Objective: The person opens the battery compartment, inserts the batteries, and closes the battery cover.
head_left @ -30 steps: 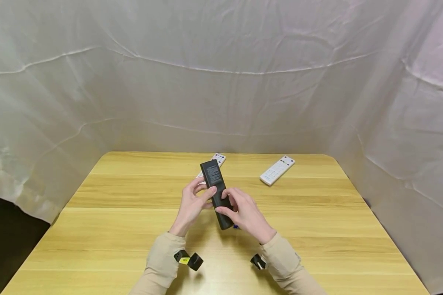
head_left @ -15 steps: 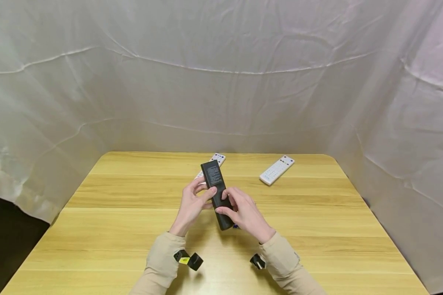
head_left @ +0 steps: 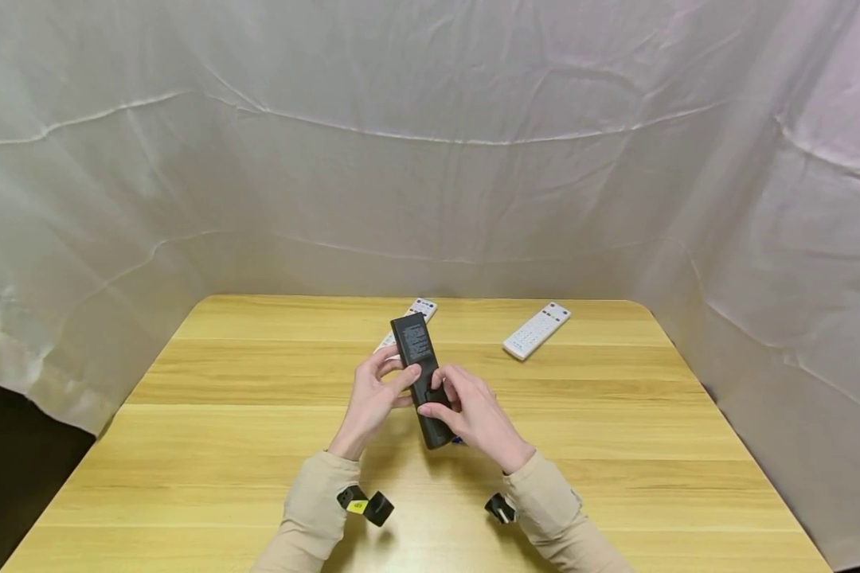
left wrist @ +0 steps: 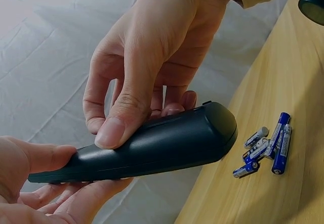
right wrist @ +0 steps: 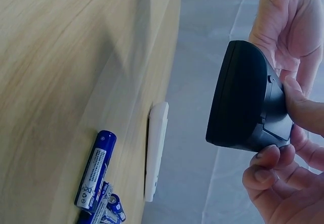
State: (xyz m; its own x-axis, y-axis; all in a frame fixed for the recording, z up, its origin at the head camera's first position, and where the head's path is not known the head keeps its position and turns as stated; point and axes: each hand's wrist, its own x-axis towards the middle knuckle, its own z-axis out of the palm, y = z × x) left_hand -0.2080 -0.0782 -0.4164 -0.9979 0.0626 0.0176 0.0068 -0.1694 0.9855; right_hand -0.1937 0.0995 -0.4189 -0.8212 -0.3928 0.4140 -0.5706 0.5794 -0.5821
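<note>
A black remote control [head_left: 414,338] is held above the table with its labelled back facing up. My left hand [head_left: 373,398] grips its middle, the thumb lying on the back and the fingers underneath. My right hand [head_left: 480,422] holds the lower half, its thumb and curled fingers at the battery cover; in the right wrist view the panel edge of the battery cover [right wrist: 277,129] shows beside the fingertips. Whether the cover is loose I cannot tell. Below the remote, several blue-and-white batteries [left wrist: 281,148] lie in a small pile, mostly hidden in the head view.
Two white remotes lie toward the back of the wooden table [head_left: 222,446]: one white remote [head_left: 537,330] at the right, another white remote [head_left: 424,306] partly behind the black one. Pale curtains [head_left: 430,199] surround the table at the back and sides.
The black remote has shifted slightly down toward me. A dark gap by the right index fingertip shows more plainly. Both hands keep nearly the same place.
</note>
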